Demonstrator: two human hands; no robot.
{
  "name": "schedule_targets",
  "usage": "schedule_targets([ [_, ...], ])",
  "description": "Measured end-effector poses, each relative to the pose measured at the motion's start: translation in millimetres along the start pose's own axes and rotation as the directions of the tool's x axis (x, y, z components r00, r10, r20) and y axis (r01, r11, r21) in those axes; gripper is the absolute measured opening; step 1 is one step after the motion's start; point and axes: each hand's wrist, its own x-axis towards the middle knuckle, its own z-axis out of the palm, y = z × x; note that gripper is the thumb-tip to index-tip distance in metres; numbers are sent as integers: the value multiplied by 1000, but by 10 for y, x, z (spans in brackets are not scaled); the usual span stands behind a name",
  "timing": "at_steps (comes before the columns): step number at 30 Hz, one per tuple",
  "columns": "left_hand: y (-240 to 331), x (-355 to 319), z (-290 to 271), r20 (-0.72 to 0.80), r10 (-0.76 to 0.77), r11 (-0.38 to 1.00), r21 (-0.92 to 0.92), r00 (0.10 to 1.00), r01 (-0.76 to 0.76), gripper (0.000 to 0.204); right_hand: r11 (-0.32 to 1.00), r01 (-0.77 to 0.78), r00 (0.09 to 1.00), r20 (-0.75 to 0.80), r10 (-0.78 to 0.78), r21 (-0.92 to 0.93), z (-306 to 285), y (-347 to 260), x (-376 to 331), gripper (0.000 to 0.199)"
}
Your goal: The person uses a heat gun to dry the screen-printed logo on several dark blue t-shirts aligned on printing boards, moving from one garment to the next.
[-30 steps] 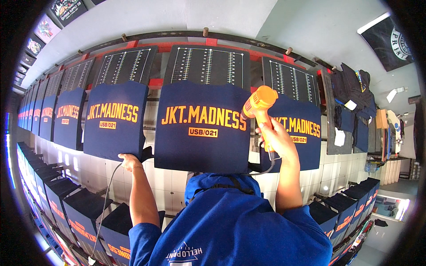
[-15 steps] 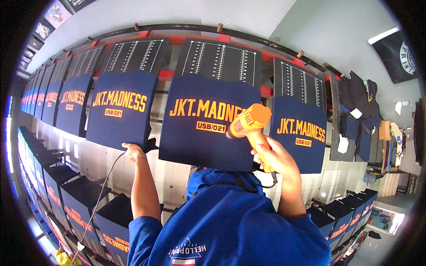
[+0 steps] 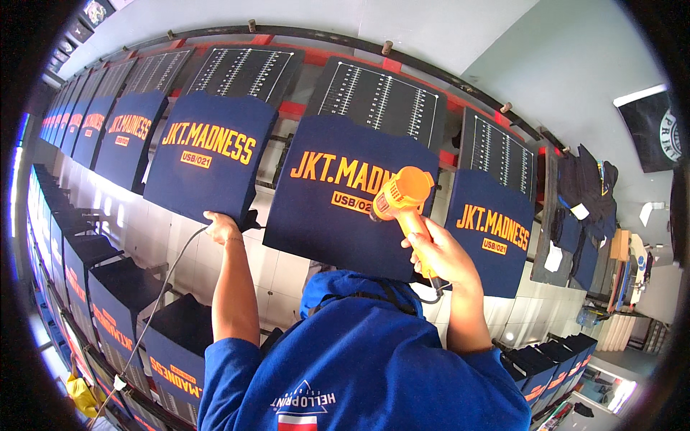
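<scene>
My right hand (image 3: 440, 253) grips the handle of an orange heat gun (image 3: 404, 195). Its nozzle points at the orange print on a navy shirt (image 3: 338, 215) stretched over a tilted board straight ahead. My left hand (image 3: 219, 225) is closed on the lower edge of the neighbouring navy shirt (image 3: 205, 161) to the left. A grey cable (image 3: 162, 291) runs from that hand down to the lower left. My blue shirt and hood (image 3: 359, 359) fill the bottom middle.
A long row of tilted boards with navy printed shirts curves off to the left (image 3: 118, 136) and right (image 3: 492, 233). Black ruled panels (image 3: 377, 97) stand behind them. More navy shirts on boards (image 3: 108, 294) line a lower row. Dark garments (image 3: 586, 194) hang at right.
The heat gun has dropped from the print's upper right to its right end, with my right hand lower. My left hand stays on the left shirt's lower edge.
</scene>
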Motion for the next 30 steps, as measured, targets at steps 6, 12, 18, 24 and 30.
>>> schedule_targets([
  [6, 54, -174, -100, -26, 37, 999, -15, 999, -38, 81, 998, 23, 1000, 17, -22, -52, 2, -55, 53, 46],
  [12, 27, -110, -68, -26, 40, 999, -21, 999, -41, 79, 999, -4, 1000, 18, 4, -51, 42, -148, 94, 43],
  [18, 38, -152, -94, -67, 58, 997, -43, 996, -61, 76, 995, 9, 999, 34, -5, -102, 106, -203, 177, 43],
  [24, 93, -250, -156, -35, 44, 998, -43, 998, -45, 74, 992, 4, 999, 50, 3, -129, 139, -209, 237, 44],
  [30, -5, -75, -40, -25, 65, 997, -42, 998, -66, 74, 988, 36, 998, 57, -28, -153, 228, -221, 295, 44],
])
